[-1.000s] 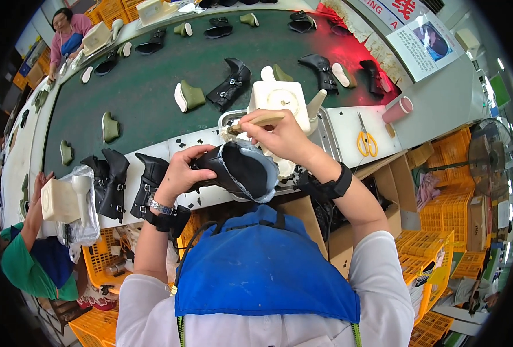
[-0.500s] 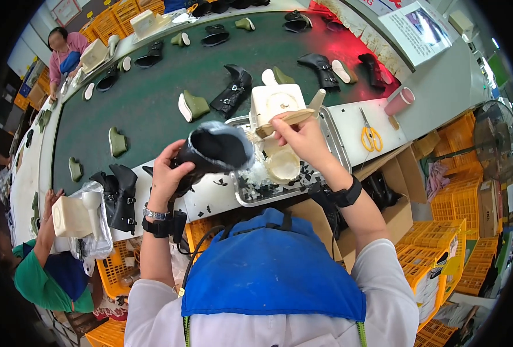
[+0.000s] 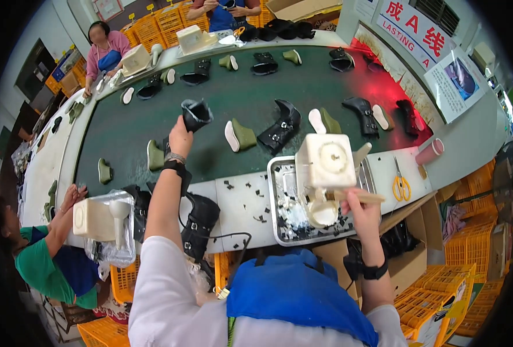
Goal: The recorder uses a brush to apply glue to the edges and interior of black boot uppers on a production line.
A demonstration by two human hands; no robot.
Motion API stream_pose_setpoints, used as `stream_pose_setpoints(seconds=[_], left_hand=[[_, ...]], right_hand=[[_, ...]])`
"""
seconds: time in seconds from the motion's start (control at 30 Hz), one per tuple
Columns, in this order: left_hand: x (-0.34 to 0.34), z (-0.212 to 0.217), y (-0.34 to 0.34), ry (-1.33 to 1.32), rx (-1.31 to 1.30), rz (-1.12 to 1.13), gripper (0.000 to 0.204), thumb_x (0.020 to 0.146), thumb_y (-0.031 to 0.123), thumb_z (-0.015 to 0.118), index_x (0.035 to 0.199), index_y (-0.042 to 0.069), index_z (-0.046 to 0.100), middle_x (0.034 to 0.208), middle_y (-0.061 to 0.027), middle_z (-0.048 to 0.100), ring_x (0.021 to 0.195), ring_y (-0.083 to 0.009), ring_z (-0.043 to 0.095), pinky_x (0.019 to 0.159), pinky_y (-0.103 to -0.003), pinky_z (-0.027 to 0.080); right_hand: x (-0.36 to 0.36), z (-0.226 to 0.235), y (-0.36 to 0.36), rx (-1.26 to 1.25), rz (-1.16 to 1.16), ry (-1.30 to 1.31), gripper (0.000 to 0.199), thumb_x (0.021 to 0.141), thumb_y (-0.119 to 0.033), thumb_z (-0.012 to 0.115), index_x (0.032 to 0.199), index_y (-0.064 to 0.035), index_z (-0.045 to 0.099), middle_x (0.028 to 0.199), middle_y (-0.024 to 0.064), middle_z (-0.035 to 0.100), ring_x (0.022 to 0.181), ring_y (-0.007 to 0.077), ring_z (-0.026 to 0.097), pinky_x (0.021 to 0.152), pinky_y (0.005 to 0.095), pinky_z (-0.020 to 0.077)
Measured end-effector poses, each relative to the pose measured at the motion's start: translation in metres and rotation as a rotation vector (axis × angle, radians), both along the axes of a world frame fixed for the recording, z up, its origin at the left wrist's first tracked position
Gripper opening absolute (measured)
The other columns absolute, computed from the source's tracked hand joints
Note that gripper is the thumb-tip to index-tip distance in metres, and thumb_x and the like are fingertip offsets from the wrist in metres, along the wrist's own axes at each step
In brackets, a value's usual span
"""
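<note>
Left hand (image 3: 180, 140): my fingers wrap one black boot (image 3: 196, 115), held out over the green belt (image 3: 216, 159).
Right hand (image 3: 362, 209): I pinch one brush (image 3: 367, 198), tip at the pot (image 3: 322, 215); contact unclear.
Step, I judge: boot reached outward; next calls for a level boot, gently loosening fingers.
Counts: one tray (image 3: 274, 217), one pair of scissors (image 3: 401, 186), three buckled boots (image 3: 279, 127) beyond, rightward.

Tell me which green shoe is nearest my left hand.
The green shoe just left of your left hand, level with its wrist; the next nearest green one, right of that hand, lies clearly farther off.
</note>
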State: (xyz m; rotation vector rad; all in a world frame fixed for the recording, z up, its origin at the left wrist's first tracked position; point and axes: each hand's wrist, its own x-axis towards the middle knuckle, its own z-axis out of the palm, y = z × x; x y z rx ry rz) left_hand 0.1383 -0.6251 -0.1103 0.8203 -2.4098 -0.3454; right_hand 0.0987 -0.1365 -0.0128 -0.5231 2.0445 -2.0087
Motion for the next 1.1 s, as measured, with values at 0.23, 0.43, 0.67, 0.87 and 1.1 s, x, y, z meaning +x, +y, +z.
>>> stream_pose_setpoints(seconds=[0.23, 0.43, 0.67, 0.87, 1.1], left_hand=[[-0.021, -0.097, -0.033, -0.099, -0.031, 0.070, 0.058, 0.071, 0.004, 0.059, 0.123, -0.002, 0.035, 0.098, -0.0215, 0.057, 0.086, -0.0369, 0.057, 0.076, -0.044, 0.046], [-0.023, -0.134, -0.033, -0.574, 0.336, -0.050, 0.066, 0.070, 0.012, 0.057, 0.130, -0.001, 0.031, 0.115, -0.0243, 0.052, 0.106, -0.0349, 0.052, 0.089, -0.038, 0.044], [0.017, 0.004, -0.012, -0.173, 0.224, -0.324, 0.061, 0.073, 0.023, 0.065, 0.124, -0.001, 0.043, 0.121, -0.0238, 0.048, 0.113, -0.0343, 0.047, 0.096, -0.035, 0.038], [0.143, 0.042, 0.110, -0.304, 0.069, -0.196, 0.071, 0.069, 0.027, 0.070, 0.126, 0.000, 0.038, 0.112, -0.0240, 0.053, 0.100, -0.0360, 0.054, 0.085, -0.039, 0.044], [0.166, -0.078, 0.199, -0.435, 0.027, 0.304, 0.105, 0.054, 0.039, 0.077, 0.137, 0.008, 0.019, 0.116, -0.0147, 0.046, 0.105, -0.0333, 0.047, 0.085, -0.051, 0.038]], right_hand=[[0.020, 0.005, 0.002, 0.061, -0.118, -0.092, 0.015, 0.087, -0.009, 0.055, 0.094, 0.0030, 0.059, 0.069, 0.0056, 0.058, 0.057, 0.0085, 0.053, 0.054, 0.0198, 0.0444], [0.014, 0.005, -0.004, 0.110, -0.153, -0.090, 0.017, 0.087, -0.011, 0.054, 0.094, 0.0031, 0.060, 0.068, 0.0055, 0.058, 0.057, 0.0085, 0.053, 0.054, 0.0198, 0.0432], [-0.001, 0.008, -0.006, 0.089, -0.060, 0.027, 0.018, 0.088, -0.011, 0.053, 0.097, 0.0037, 0.059, 0.069, 0.0067, 0.058, 0.058, 0.0093, 0.053, 0.055, 0.0200, 0.0430], [-0.009, 0.003, 0.001, 0.029, 0.034, 0.071, 0.019, 0.088, -0.012, 0.054, 0.098, 0.0033, 0.059, 0.070, 0.0066, 0.059, 0.059, 0.0088, 0.053, 0.055, 0.0194, 0.0427], [-0.008, -0.003, 0.017, -0.022, 0.084, 0.008, 0.017, 0.087, -0.011, 0.056, 0.096, 0.0028, 0.059, 0.069, 0.0051, 0.058, 0.059, 0.0078, 0.052, 0.055, 0.0188, 0.0423]])
